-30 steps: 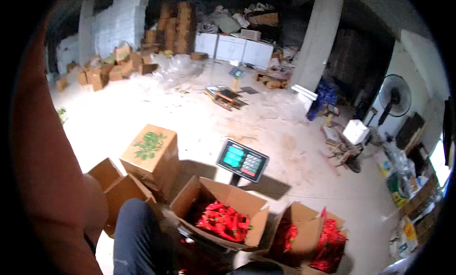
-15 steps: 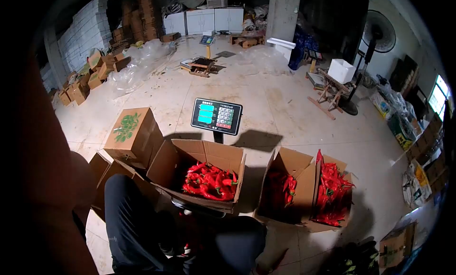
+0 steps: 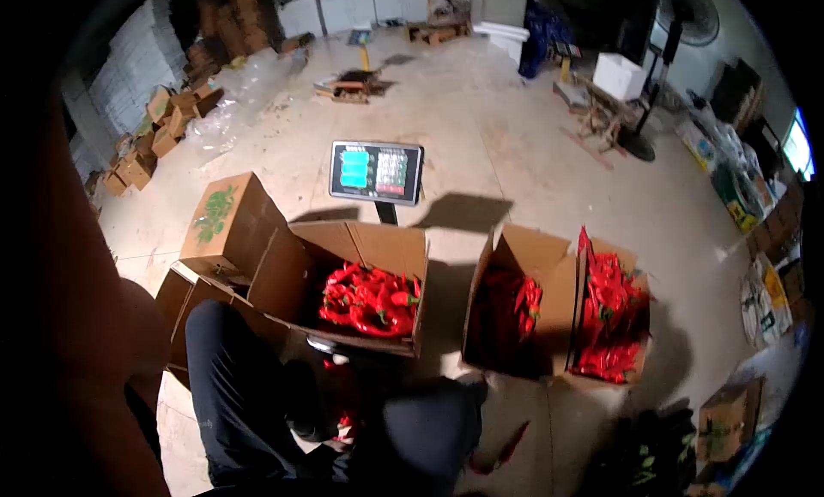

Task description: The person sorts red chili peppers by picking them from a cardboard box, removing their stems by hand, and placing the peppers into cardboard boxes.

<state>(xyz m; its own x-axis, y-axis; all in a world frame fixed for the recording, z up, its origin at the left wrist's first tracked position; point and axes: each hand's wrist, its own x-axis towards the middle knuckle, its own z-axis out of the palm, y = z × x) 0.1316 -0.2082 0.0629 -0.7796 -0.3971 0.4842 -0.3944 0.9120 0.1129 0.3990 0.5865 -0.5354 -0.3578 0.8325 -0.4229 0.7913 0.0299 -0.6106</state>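
A large, dark, blurred shape like a raised arm [image 3: 94, 325] fills the left edge of the view, very close to the camera; no hand or fingers show on it. Neither my left hand nor my right hand can be seen. Before my dark-trousered knees [image 3: 236, 385] stands an open cardboard box [image 3: 292, 269] partly filled with red chili peppers [image 3: 369, 300]. To its right, another open carton [image 3: 536, 248] holds chili peppers, and a further box of red chilies [image 3: 608, 317] adjoins it, filled higher. A few chilies lie low between my legs.
Behind the middle box rises a scale display [image 3: 376, 172]. A closed carton with a green print [image 3: 227, 227] sits at left on an open box [image 3: 176, 295]. One loose chili [image 3: 512, 445] lies on the floor near dark produce [image 3: 648, 454]. A fan [image 3: 687, 21] stands far right.
The view has tilted slightly downward and turned, so the scale and middle box sit higher in the picture. The boxes and chilies themselves look unmoved. The picture is blurrier now.
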